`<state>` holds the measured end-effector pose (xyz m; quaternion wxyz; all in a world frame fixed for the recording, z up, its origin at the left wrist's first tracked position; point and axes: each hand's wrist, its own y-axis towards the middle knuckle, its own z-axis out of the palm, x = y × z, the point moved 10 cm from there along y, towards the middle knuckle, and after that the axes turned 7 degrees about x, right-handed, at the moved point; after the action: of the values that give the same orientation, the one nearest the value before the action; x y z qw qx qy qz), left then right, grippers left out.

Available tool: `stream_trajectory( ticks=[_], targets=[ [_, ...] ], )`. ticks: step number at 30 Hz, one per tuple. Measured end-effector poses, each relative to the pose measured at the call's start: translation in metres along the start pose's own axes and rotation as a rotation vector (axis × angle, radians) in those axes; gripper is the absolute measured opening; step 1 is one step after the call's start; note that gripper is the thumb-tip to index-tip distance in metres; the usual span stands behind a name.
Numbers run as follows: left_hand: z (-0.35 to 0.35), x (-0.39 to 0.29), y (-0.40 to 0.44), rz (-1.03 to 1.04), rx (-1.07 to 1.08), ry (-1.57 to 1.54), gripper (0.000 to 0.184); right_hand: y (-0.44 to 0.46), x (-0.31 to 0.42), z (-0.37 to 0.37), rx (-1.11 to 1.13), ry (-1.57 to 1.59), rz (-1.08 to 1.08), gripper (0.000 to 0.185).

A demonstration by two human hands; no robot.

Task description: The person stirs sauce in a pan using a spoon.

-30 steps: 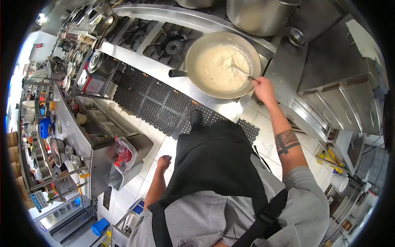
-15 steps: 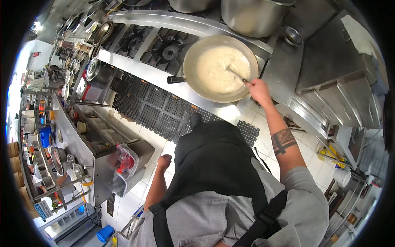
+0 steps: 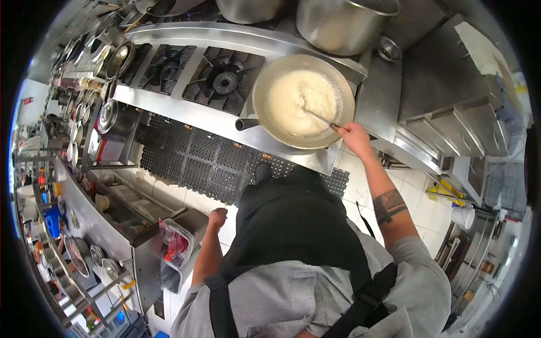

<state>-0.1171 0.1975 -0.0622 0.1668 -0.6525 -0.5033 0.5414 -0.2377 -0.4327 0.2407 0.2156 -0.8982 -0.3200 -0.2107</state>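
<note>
My right hand (image 3: 355, 137) is closed around the dark grip of a long-handled metal utensil (image 3: 316, 116). Its far end is sunk in a thick, cream-coloured sauce (image 3: 290, 96), so the shape of its head is hidden. The sauce fills much of a wide round pan (image 3: 266, 125) on the stove's right side, whose black handle (image 3: 246, 124) points left over the front edge. My left hand (image 3: 218, 217) hangs low beside the black apron (image 3: 298, 225), fingers curled in, touching nothing that I can see.
Bare gas burners (image 3: 224, 80) lie left of the pan, and a large steel pot (image 3: 344, 25) stands behind it. A small metal bowl (image 3: 389, 49) sits on the right. Black rubber matting (image 3: 191, 158) covers the floor before the stove. A lined bin (image 3: 176, 248) stands at left.
The utensil's sunken end has shifted left and towards me through the sauce, my right hand staying at the pan's rim. The camera view has tilted slightly.
</note>
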Motion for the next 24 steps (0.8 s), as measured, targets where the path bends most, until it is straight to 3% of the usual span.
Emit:
stream_trajectory(
  ticks=[1, 2, 4, 6, 9, 10, 11, 13, 14, 16, 19, 20, 23, 24],
  targets=[
    [-0.017, -0.007, 0.002, -0.107, -0.065, -0.153, 0.021, -0.011, -0.002, -0.014, 0.078, -0.018, 0.071, 0.024],
    [-0.029, -0.013, 0.014, -0.073, -0.091, -0.230, 0.022, -0.018, -0.007, -0.023, 0.155, -0.034, 0.141, 0.025],
    [-0.046, -0.002, 0.044, -0.036, -0.103, -0.306, 0.023, -0.022, -0.022, -0.049, 0.086, -0.082, 0.186, 0.027],
    [-0.063, -0.003, 0.078, 0.146, -0.080, 0.048, 0.024, -0.028, -0.023, -0.047, 0.020, -0.124, 0.243, 0.029],
    [-0.078, -0.018, 0.092, 0.268, 0.068, 0.253, 0.027, -0.022, 0.006, -0.008, -0.112, -0.136, 0.256, 0.029],
    [-0.088, 0.010, 0.113, 0.097, 0.022, 0.322, 0.024, -0.020, 0.016, 0.016, -0.144, -0.077, 0.196, 0.029],
    [-0.100, 0.011, 0.117, 0.104, 0.028, 0.334, 0.024, -0.022, 0.022, 0.028, -0.176, -0.015, 0.137, 0.029],
    [-0.104, -0.037, 0.101, 0.612, -0.014, 0.882, 0.023, -0.036, 0.020, 0.028, -0.119, -0.014, 0.170, 0.029],
    [-0.112, -0.042, 0.103, 0.618, -0.009, 0.894, 0.023, -0.043, 0.017, 0.028, -0.051, -0.019, 0.191, 0.028],
    [-0.132, -0.027, 0.121, 0.214, 0.061, 0.602, 0.023, -0.063, -0.010, 0.000, -0.090, -0.030, 0.213, 0.028],
    [-0.130, -0.045, 0.116, 0.359, 0.026, 0.849, 0.021, -0.078, -0.015, -0.027, -0.218, -0.070, 0.218, 0.028],
    [-0.117, -0.044, 0.126, 0.423, 0.133, 0.910, 0.018, -0.073, -0.009, -0.021, -0.202, -0.163, 0.243, 0.028],
    [-0.099, -0.073, 0.114, 0.632, 0.202, 1.105, 0.013, -0.065, 0.014, 0.025, -0.284, -0.014, 0.313, 0.029],
    [-0.105, -0.080, 0.116, 0.592, 0.134, 1.013, 0.012, -0.061, 0.025, 0.042, -0.267, -0.003, 0.255, 0.029]
  ],
)
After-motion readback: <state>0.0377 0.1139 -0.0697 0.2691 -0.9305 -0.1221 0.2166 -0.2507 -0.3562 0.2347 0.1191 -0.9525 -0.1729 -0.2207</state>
